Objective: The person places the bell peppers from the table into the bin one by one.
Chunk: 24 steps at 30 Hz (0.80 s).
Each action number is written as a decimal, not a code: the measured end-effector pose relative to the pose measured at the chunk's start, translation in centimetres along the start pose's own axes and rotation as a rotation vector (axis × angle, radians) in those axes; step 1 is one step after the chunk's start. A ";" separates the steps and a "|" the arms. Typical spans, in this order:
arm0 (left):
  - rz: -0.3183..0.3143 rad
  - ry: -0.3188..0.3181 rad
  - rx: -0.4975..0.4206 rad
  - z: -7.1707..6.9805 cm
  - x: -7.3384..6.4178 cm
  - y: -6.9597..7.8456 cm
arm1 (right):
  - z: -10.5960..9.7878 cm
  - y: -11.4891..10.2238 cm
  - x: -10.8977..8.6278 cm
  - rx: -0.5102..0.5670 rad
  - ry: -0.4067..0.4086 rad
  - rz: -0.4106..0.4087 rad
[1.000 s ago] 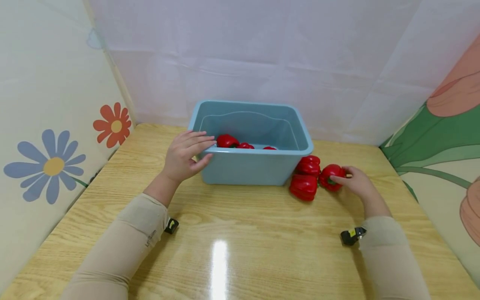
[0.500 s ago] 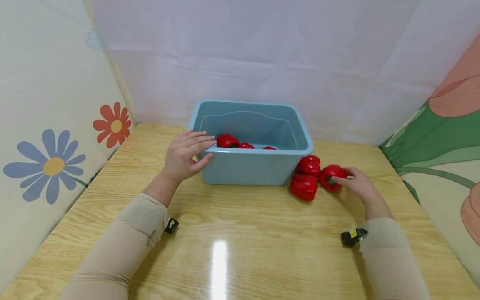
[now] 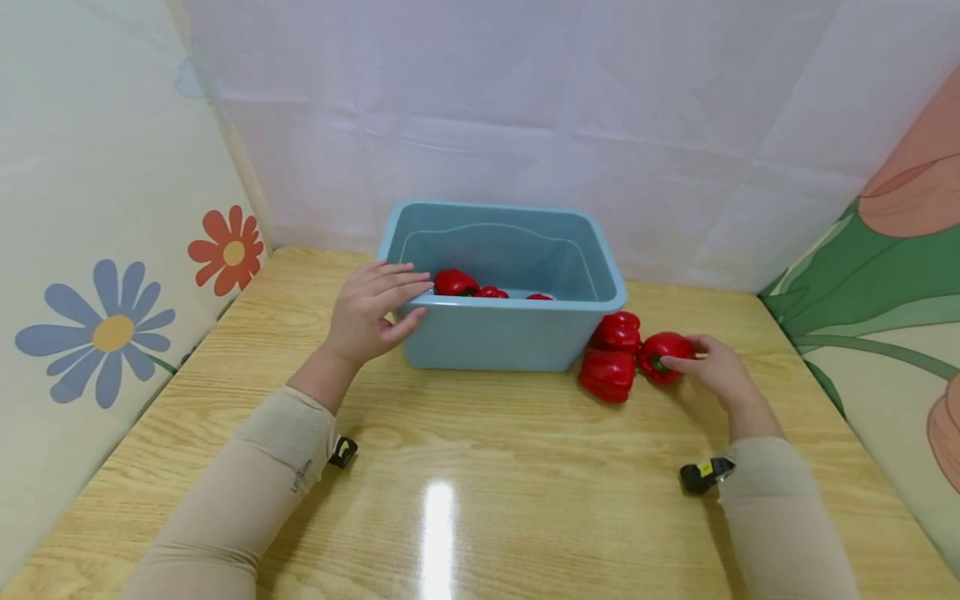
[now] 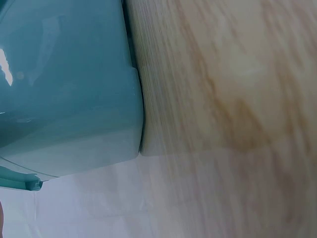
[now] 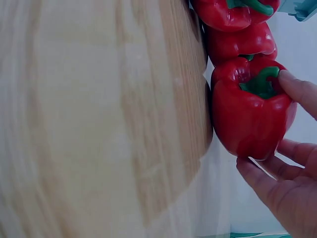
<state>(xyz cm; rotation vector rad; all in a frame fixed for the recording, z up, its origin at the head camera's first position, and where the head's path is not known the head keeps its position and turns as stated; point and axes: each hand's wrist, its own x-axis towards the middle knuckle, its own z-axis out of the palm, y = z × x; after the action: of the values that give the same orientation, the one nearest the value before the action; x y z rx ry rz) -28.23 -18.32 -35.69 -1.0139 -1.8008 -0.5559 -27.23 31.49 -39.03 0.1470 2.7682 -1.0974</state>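
In the head view, my left hand [image 3: 367, 312] rests on the front left corner of a light blue plastic bin [image 3: 495, 337]. Its fingers lie straight over the rim, with the thumb outside against the front wall. My right hand [image 3: 716, 367] holds a red bell pepper [image 3: 667, 350] on the table, right of the bin. In the right wrist view, the thumb touches the top beside the green stem [image 5: 262, 84], and other fingers reach the pepper's bottom end. Two more red bell peppers [image 3: 607, 375] sit between it and the bin.
Several red peppers [image 3: 454, 282] lie inside the bin, partly hidden by its front wall. The wooden table [image 3: 510, 467] runs back to a white sheet [image 3: 480, 125]. Panels painted with flowers stand at left and right. The left wrist view shows mostly bin wall and tabletop.
My right thumb lies slightly farther left over the pepper's stem end, and the pepper has shifted very little. My left hand and the bin have stayed in place.
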 end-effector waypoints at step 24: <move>0.006 0.013 -0.005 0.2 -0.2 -0.1 | -1.4 -1.6 -0.6 -0.009 0.044 -0.001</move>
<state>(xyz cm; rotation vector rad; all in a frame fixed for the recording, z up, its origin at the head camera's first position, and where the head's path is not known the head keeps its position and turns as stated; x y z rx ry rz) -28.41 -18.31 -35.90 -1.0164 -1.7856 -0.5620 -27.04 31.29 -36.86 0.1702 2.8120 -1.0951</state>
